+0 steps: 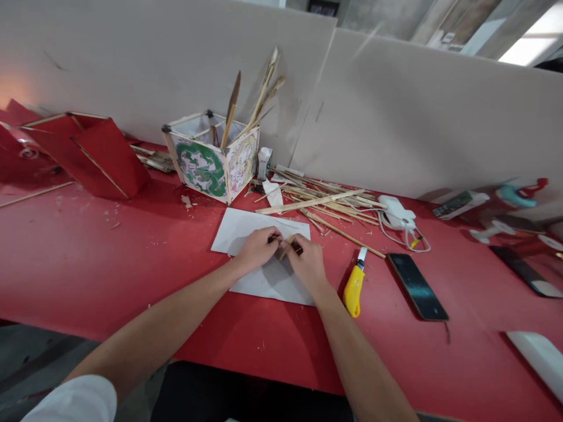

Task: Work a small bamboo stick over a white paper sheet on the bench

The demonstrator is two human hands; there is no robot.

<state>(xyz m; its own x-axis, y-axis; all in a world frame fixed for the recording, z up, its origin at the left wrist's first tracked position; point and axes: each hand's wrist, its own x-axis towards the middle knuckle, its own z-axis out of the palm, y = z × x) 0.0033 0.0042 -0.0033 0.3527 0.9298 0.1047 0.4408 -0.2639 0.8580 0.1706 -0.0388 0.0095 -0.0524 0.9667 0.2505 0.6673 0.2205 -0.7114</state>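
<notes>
My left hand (259,245) and my right hand (307,258) meet above white paper (264,281) on the red table. Both are closed, fingertips pinched together around something small and tan, perhaps a bit of bamboo or tape; it is mostly hidden by the fingers. Just right of the paper lies a yellow utility knife (354,287) with its blade pointing away from me. Beyond the paper, thin bamboo strips (325,202) are heaped loosely. A piece of crumpled white tissue (273,196) rests at the left end of that heap.
A lantern-like box (200,167) with dragon pictures holds brushes behind the paper. Red frames (103,155) stand at left. A phone (417,287) lies right of the knife, with a white charger and cable (398,212) behind it. A grey partition (396,117) closes the back.
</notes>
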